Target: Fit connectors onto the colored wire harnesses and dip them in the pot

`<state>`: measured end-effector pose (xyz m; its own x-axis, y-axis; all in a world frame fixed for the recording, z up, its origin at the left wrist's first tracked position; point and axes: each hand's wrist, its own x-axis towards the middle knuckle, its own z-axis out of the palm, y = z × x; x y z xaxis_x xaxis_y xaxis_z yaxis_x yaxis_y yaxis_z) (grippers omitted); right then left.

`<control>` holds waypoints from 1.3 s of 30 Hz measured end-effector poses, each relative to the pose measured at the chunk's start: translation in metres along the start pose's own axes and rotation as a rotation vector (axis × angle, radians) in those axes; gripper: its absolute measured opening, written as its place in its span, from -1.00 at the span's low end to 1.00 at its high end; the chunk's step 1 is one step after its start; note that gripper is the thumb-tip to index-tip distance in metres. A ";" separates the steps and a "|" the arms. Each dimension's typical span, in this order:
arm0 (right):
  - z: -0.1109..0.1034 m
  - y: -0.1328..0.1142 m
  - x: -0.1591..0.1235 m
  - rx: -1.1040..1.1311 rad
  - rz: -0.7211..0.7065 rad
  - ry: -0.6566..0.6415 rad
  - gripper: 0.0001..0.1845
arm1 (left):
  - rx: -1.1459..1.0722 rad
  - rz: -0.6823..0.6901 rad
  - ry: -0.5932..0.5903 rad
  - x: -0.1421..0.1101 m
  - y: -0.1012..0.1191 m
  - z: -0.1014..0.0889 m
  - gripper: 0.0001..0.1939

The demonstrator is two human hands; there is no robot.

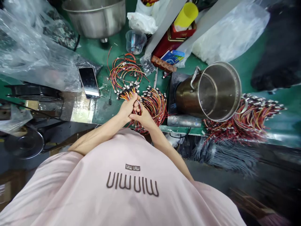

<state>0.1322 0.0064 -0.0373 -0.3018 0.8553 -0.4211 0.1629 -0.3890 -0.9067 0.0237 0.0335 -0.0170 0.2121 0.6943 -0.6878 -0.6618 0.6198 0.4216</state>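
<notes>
My left hand (128,108) is closed around a bundle of wires (127,94) in red, yellow and black, whose metal-tipped ends fan out beyond the fingers. Against it, my right hand (143,116) is closed too, with its fingers on the same bundle below the tips. Just right of both hands lies another pile of such wires (156,105) with metal ends, reaching to the bench's front edge. Loose coils of red and yellow wire (124,70) rest behind the bundle. The fingers partly hide the held wires.
A phone (89,82) lies left on the green bench (103,110). A tall metal pot (209,91) lies tipped at right, near a large heap of wires (244,119). Behind stand a steel basin (96,20), a clear plastic cup (135,41) and a red tin (166,39). Grey cables (230,153) hang below.
</notes>
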 end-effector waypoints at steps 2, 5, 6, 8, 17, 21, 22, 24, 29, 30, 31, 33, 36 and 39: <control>0.002 -0.004 -0.001 0.140 0.081 -0.029 -0.46 | 0.045 0.016 0.008 0.001 0.001 0.000 -0.65; -0.003 -0.012 -0.002 0.194 0.257 -0.139 -0.64 | 0.126 -0.022 0.018 0.001 0.000 0.000 -0.63; -0.006 -0.015 -0.003 0.164 0.295 -0.159 -0.71 | 0.139 -0.021 0.022 0.001 -0.001 0.001 -0.62; -0.014 -0.020 -0.005 0.073 0.297 -0.145 -0.83 | 0.133 0.028 0.043 0.002 -0.003 0.004 -0.60; -0.050 -0.063 -0.040 -0.447 0.075 -0.094 -0.94 | -0.051 0.016 0.014 0.004 -0.008 0.033 -0.61; -0.080 -0.107 -0.064 -0.674 -0.053 -0.036 -0.86 | 0.044 -0.131 -0.254 -0.011 -0.014 0.052 -0.51; -0.091 -0.119 -0.072 -0.713 -0.040 -0.017 -0.85 | 0.089 -0.175 -0.357 -0.015 -0.016 0.056 -0.48; -0.117 -0.144 -0.087 -0.785 0.015 0.050 -0.85 | 0.197 -0.259 -0.559 -0.021 -0.018 0.059 -0.44; -0.187 -0.196 -0.125 -0.843 0.194 0.162 -0.91 | 0.395 -0.321 -0.705 -0.019 -0.022 0.041 -0.45; -0.201 -0.203 -0.130 -0.837 0.248 0.188 -0.88 | 0.409 -0.316 -0.668 -0.017 -0.022 0.033 -0.48; -0.213 -0.209 -0.135 -0.833 0.304 0.218 -0.84 | 0.419 -0.303 -0.616 -0.015 -0.022 0.024 -0.50; -0.237 -0.216 -0.141 -0.818 0.411 0.278 -0.74 | 0.455 -0.243 -0.487 -0.009 -0.023 0.004 -0.55; -0.268 -0.220 -0.142 -0.763 0.520 0.339 -0.68 | 0.585 -0.069 -0.273 0.002 -0.026 -0.032 -0.50; -0.296 -0.217 -0.136 -0.717 0.573 0.344 -0.67 | 0.792 0.138 -0.045 0.013 -0.034 -0.068 -0.44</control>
<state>0.4161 0.0756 0.2230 0.2726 0.6993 -0.6608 0.7660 -0.5733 -0.2907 0.0001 -0.0031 -0.0801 0.2051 0.7874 -0.5814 0.0191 0.5907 0.8067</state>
